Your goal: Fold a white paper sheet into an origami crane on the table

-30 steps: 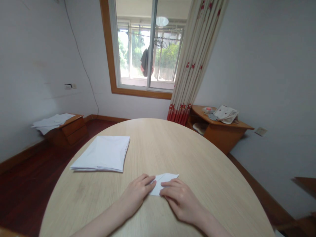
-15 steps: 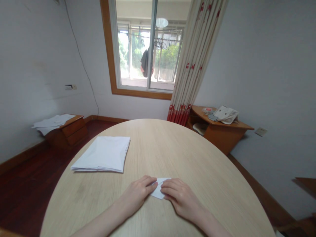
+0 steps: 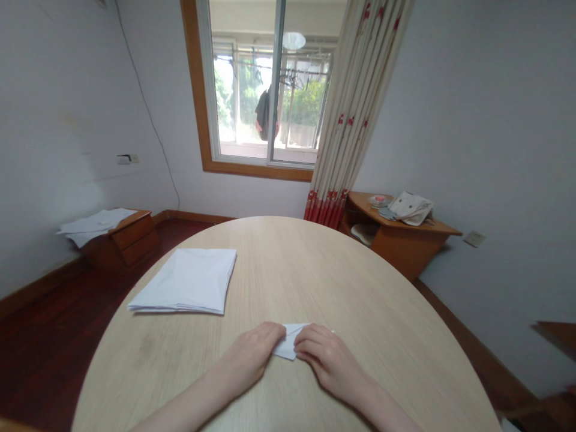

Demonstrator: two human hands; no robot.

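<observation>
A small folded piece of white paper (image 3: 287, 348) lies on the round wooden table (image 3: 306, 270) near its front. From the left, my left hand (image 3: 257, 347) grips the paper's edge, its fingers bent together and the thumb mostly out of sight. On the opposite side my right hand (image 3: 327, 355) has curled fingers closed over the paper. Both hands cover much of the sheet, so only its middle and a small corner past my right hand show. A stack of folded white paper (image 3: 189, 279) rests farther off at the table's left.
At the left wall stands a low drawer cabinet (image 3: 135, 237) with loose white sheets (image 3: 96, 227) on top. A corner desk (image 3: 409, 249) at the back right carries a cloth bag (image 3: 411, 208). Beside it hangs a patterned curtain (image 3: 348, 120) by the window.
My left fingers have drawn in closer together at the paper's left edge, and the thumb has slipped from view. My right hand stays nearly in place on the paper.
</observation>
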